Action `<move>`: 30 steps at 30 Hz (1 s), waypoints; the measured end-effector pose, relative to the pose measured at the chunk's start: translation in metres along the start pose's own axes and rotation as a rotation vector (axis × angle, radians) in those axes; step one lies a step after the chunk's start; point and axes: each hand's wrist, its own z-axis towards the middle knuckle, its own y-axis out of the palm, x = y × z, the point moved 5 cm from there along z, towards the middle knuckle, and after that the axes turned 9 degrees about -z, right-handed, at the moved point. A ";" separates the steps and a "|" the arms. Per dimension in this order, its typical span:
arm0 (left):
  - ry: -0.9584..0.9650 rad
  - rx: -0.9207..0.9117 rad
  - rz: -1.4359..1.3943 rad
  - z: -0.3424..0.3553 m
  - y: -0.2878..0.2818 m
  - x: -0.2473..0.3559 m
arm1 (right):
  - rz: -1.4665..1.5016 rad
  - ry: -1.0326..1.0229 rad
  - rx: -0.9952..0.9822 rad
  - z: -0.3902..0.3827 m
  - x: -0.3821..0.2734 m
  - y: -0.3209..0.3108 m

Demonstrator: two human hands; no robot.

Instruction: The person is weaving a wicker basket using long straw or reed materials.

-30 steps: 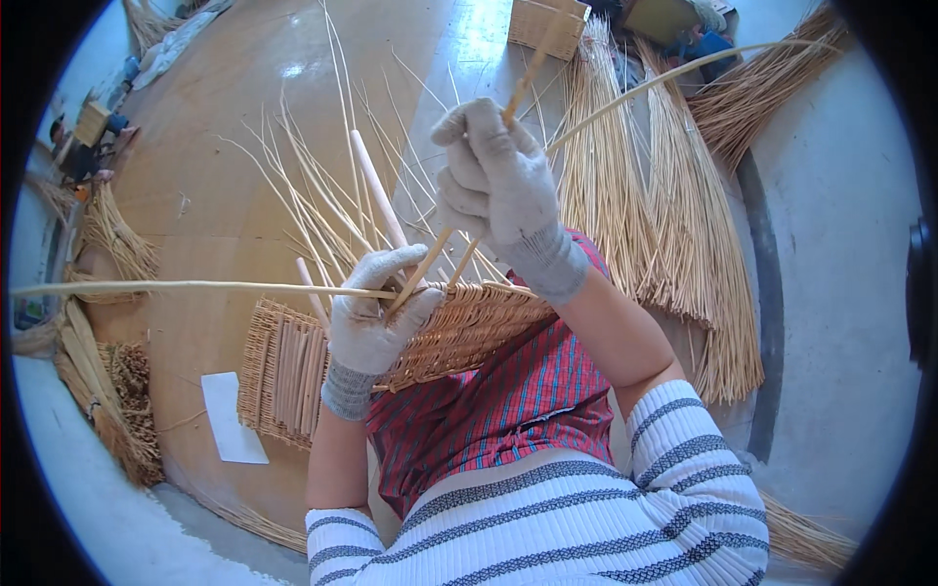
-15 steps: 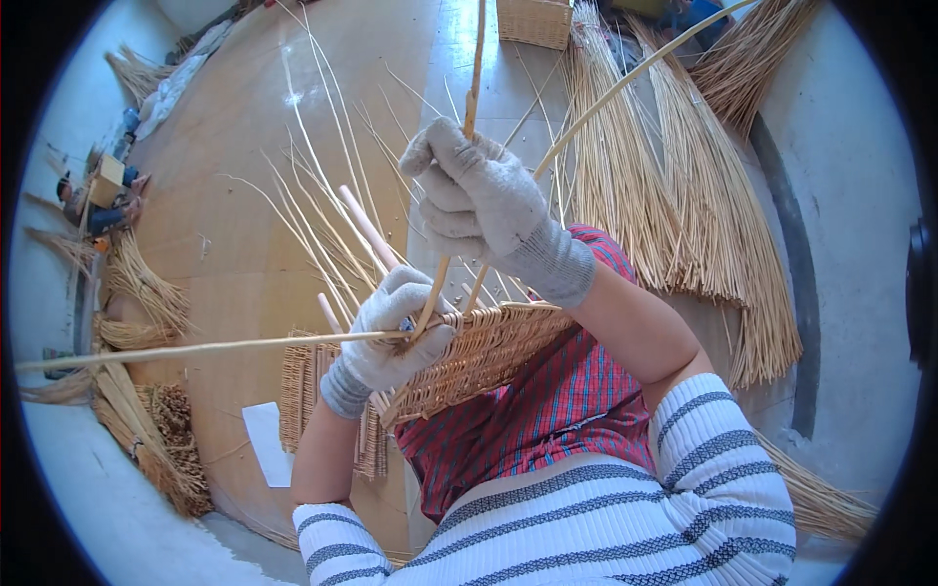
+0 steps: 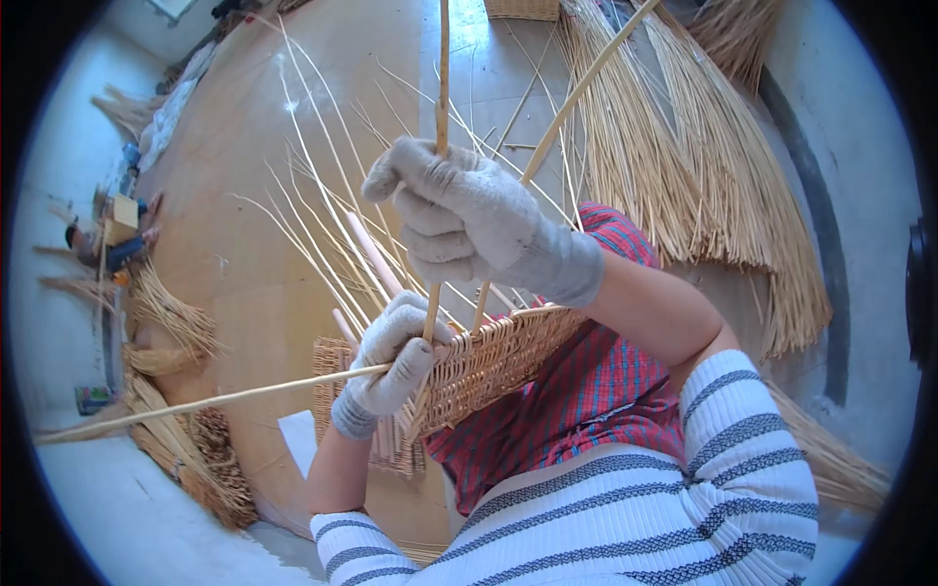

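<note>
A woven wicker basket panel (image 3: pixel 513 354) rests tilted against my lap, on a red checked apron (image 3: pixel 586 386). In a grey knit glove, my left hand (image 3: pixel 391 356) grips its left corner, the thumb pressing where rods cross. One long willow rod (image 3: pixel 215 398) runs out from there to the left. Higher up, my gloved right hand (image 3: pixel 479 220) is closed around an upright willow rod (image 3: pixel 444 83), whose lower end meets the corner by my left thumb. Another thick rod (image 3: pixel 586 86) slants up to the right behind my right hand. Several thin stakes fan out beyond the basket.
Large bundles of peeled willow rods (image 3: pixel 674 166) lie on the floor at the right. More bundles (image 3: pixel 176 444) stand along the left wall. A person (image 3: pixel 122 249) sits far left. A white sheet (image 3: pixel 298 439) lies on the floor, and a wicker basket (image 3: pixel 523 8) stands at the top.
My left thumb has moved up onto the rod crossing at the corner. My right hand keeps its grip on the upright rod, now slightly lower and further left. The surroundings have shifted in view.
</note>
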 end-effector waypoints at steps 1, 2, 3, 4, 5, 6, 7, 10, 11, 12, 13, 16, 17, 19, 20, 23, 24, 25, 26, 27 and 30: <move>-0.011 -0.010 0.017 0.001 -0.001 0.003 | 0.047 0.076 -0.011 0.000 -0.002 0.001; -0.051 -0.025 -0.029 0.002 -0.001 0.004 | 0.070 -0.002 -0.072 0.000 -0.016 0.003; -0.104 -0.039 -0.071 0.003 -0.001 0.003 | 0.121 -0.076 -0.076 0.000 -0.029 0.000; -0.141 -0.087 -0.139 0.004 0.000 0.004 | 0.173 -0.111 0.007 -0.002 -0.041 -0.008; -0.157 -0.096 -0.154 0.006 -0.002 0.004 | 0.192 -0.156 -0.052 -0.007 -0.051 -0.011; -0.183 -0.144 -0.162 0.007 -0.002 0.005 | 0.052 -0.207 -0.016 -0.014 -0.061 -0.017; -0.212 -0.193 -0.170 0.008 -0.001 0.005 | -0.003 -0.252 -0.014 -0.021 -0.065 -0.021; -0.271 -0.228 -0.160 0.014 -0.004 0.008 | -0.194 -0.429 0.025 -0.040 -0.069 -0.033; -0.311 -0.240 -0.165 0.015 -0.003 0.008 | -0.283 -0.515 0.053 -0.047 -0.069 -0.039; -0.308 -0.242 -0.164 0.017 -0.003 0.009 | -0.277 -0.515 0.060 -0.052 -0.064 -0.048; -0.369 -0.234 -0.194 0.018 -0.003 0.009 | -0.300 -0.565 0.038 -0.059 -0.060 -0.055; -0.464 -0.236 -0.223 0.021 -0.002 0.009 | -0.327 -0.660 0.002 -0.083 -0.037 -0.079; -0.477 -0.239 -0.220 0.022 -0.002 0.009 | -0.285 -0.630 0.043 -0.090 -0.025 -0.091; -0.515 -0.227 -0.218 0.022 -0.004 0.008 | -0.227 -0.591 0.091 -0.107 0.004 -0.105; -0.543 -0.231 -0.216 0.021 -0.004 0.007 | -0.201 -0.593 0.160 -0.117 0.020 -0.110; -0.559 -0.192 -0.210 0.018 -0.005 0.006 | -0.237 -0.549 0.331 -0.154 0.062 -0.115; -0.578 -0.167 -0.245 0.016 -0.006 0.004 | -0.259 -0.530 0.368 -0.167 0.074 -0.113; -0.572 -0.173 -0.256 0.013 -0.002 0.003 | -0.255 -0.555 0.394 -0.177 0.083 -0.111; -0.509 -0.089 -0.275 0.012 -0.002 0.002 | -0.203 -0.497 0.428 -0.185 0.095 -0.109; -0.450 -0.031 -0.275 0.010 0.000 0.000 | -0.225 -0.424 0.469 -0.187 0.106 -0.112; -0.225 0.056 -0.151 0.005 0.009 -0.009 | -0.232 -0.382 0.502 -0.193 0.122 -0.110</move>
